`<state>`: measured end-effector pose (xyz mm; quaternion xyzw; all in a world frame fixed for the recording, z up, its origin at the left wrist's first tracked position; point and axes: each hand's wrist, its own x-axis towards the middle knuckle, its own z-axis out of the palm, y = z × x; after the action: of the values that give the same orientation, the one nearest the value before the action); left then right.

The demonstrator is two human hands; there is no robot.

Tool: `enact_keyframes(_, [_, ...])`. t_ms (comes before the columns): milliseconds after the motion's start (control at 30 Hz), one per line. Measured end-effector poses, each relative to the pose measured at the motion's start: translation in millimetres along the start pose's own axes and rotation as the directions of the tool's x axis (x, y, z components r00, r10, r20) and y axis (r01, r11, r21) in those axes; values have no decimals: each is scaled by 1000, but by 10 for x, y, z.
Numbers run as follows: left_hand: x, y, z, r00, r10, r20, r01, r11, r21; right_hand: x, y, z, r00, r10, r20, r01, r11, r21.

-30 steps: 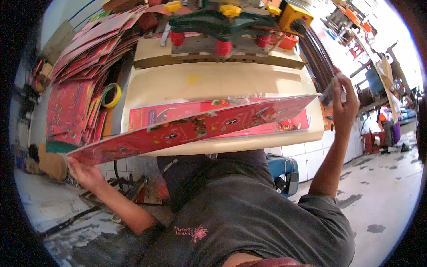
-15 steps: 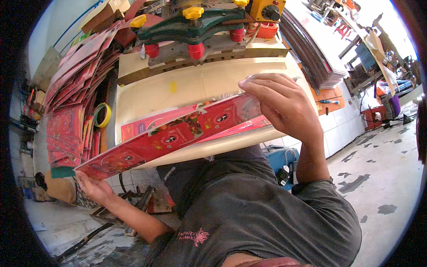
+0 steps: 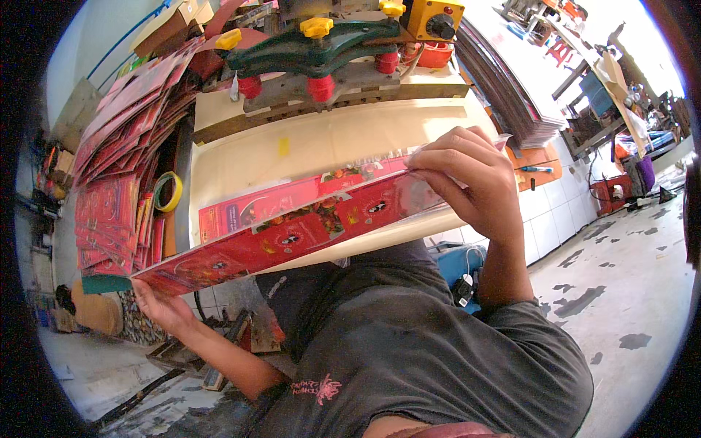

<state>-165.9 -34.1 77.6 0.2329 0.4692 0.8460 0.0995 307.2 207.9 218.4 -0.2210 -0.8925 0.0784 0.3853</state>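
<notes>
Drawn inward from the right of the frame, where it stood beyond the work's end a second earlier, the worker's right hand (image 3: 471,182) now has its fingers and thumb clamped near the right end of a long, narrow, glossy red printed sheet (image 3: 292,244). At lower left, the left hand (image 3: 164,306) appears to pinch the opposite corner, its fingertips partly hidden. The sheet slants across the centre of the frame, raised in front of a flat red printed panel (image 3: 255,206) that lies on a smooth cream-coloured board (image 3: 380,120). It looks light and thin, stiff enough to span straight between its two ends, yet likely to bow or crease if squeezed mid-length; the shiny face may slide under dry fingers. Ends and corners seem the soundest holds. A dark green metal bracket with yellow knobs (image 3: 314,51) spans the top centre, near a yellow control box (image 3: 431,18). At left, heaped red printed sheets (image 3: 128,139) lie near a yellow tape roll (image 3: 177,193).
</notes>
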Motion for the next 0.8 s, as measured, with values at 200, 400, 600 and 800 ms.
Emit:
enact_keyframes(200, [-36, -31, 50, 998, -19, -54, 19, 1000, 3, -89, 38, 52, 998, 51, -47, -48, 998, 47])
enact_keyframes(400, [-25, -62, -72, 1000, -9, 16, 9, 1000, -12, -162, 66, 39, 998, 64, -11, -63, 996, 60])
enact_keyframes(600, [-45, -66, 31, 1000, 1, -18, 0, 1000, 12, -250, 108, 23, 995, 90, 33, -91, 994, 57])
enact_keyframes(800, [-82, -70, 57, 998, -31, -51, 30, 999, -16, -274, 110, 13, 997, 68, 34, -69, 997, 19])
